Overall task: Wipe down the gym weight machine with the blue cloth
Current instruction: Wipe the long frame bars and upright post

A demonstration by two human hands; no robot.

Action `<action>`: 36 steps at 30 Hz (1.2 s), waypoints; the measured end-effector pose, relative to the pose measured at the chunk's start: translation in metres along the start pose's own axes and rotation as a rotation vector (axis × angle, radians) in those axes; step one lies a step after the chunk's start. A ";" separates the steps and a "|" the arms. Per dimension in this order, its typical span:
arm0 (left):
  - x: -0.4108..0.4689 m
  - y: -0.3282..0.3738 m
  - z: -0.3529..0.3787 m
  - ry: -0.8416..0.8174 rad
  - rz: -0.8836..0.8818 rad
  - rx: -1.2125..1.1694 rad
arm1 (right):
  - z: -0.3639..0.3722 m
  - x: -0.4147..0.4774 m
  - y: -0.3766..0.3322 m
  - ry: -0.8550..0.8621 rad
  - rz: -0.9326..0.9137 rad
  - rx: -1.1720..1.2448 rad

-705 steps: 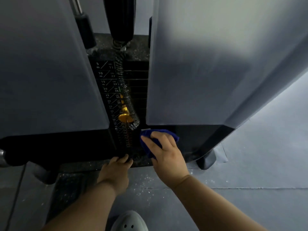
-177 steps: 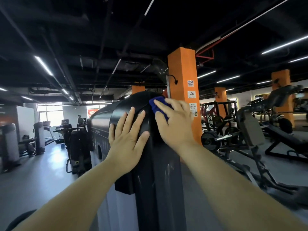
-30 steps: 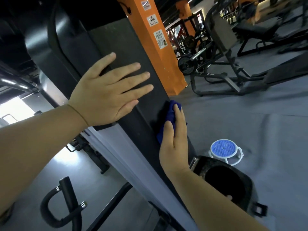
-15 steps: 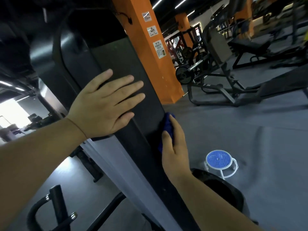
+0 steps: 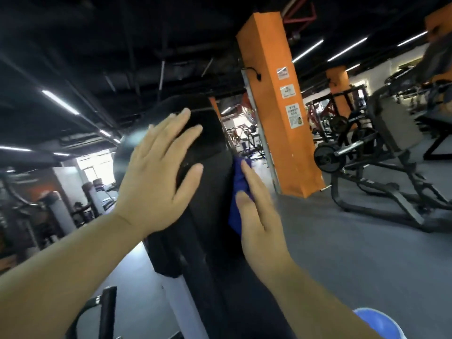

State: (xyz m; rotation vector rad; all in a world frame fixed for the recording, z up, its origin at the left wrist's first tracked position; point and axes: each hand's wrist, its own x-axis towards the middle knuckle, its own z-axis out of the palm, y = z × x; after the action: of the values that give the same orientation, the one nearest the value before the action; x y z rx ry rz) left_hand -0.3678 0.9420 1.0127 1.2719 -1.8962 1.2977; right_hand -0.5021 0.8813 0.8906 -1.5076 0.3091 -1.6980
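The weight machine's tall black housing [image 5: 208,241] rises in front of me, narrowing to a rounded top. My left hand [image 5: 159,177] lies flat on its left face, fingers spread and straight. My right hand [image 5: 259,211] presses the blue cloth [image 5: 237,189] against the housing's right edge with straight fingers. Most of the cloth is hidden under that hand; a strip shows along the fingers.
An orange pillar [image 5: 278,104] with stickers stands just behind to the right. Plate-loaded machines [image 5: 371,162] fill the right side on grey floor. A round blue object [image 5: 376,324] sits at the bottom right. A black handle [image 5: 105,311] sticks up at the lower left.
The view has tilted up and both hands have slid higher on the housing. The right hand has carried the cloth up along the right edge. The blue round object dropped to the frame's bottom.
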 end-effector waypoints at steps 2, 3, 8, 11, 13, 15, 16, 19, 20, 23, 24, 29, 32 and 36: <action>0.000 0.006 -0.002 -0.028 -0.060 -0.024 | -0.007 -0.022 0.020 -0.025 -0.020 -0.078; -0.001 0.010 -0.003 -0.024 -0.112 -0.049 | -0.010 -0.029 0.026 -0.040 -0.018 -0.111; 0.014 0.024 0.000 0.084 -0.454 -0.164 | -0.013 0.045 -0.002 -0.214 -0.069 0.039; 0.016 0.029 0.004 0.085 -0.466 -0.102 | -0.009 0.100 -0.029 -0.340 -0.143 0.090; 0.016 0.031 0.003 0.086 -0.498 -0.101 | -0.009 0.106 -0.026 -0.376 -0.180 0.125; 0.016 0.034 0.004 0.091 -0.524 -0.091 | -0.015 0.085 -0.005 -0.364 -0.194 0.152; 0.017 0.035 0.004 0.091 -0.533 -0.085 | -0.019 0.068 0.008 -0.347 -0.203 0.130; 0.017 0.038 0.005 0.102 -0.548 -0.058 | -0.026 0.036 0.021 -0.351 -0.193 0.028; 0.017 0.038 0.006 0.109 -0.552 -0.054 | -0.025 0.044 0.017 -0.365 -0.168 0.049; 0.017 0.040 0.007 0.116 -0.565 -0.059 | -0.015 0.099 -0.014 -0.415 -0.053 0.207; 0.016 0.041 0.007 0.117 -0.567 -0.067 | -0.012 0.116 -0.024 -0.429 -0.014 0.253; 0.014 0.037 0.007 0.121 -0.544 -0.047 | -0.018 0.079 0.005 -0.379 -0.105 0.232; 0.012 0.035 0.008 0.124 -0.513 -0.038 | -0.032 0.022 0.032 -0.364 -0.082 0.112; 0.013 0.035 0.008 0.094 -0.450 0.057 | -0.018 0.062 0.010 -0.349 -0.018 0.238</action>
State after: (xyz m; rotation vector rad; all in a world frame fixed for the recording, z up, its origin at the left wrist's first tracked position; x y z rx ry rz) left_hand -0.4037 0.9326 1.0049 1.5282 -1.4078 1.1521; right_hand -0.5113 0.8251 0.9237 -1.5916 -0.0883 -1.3958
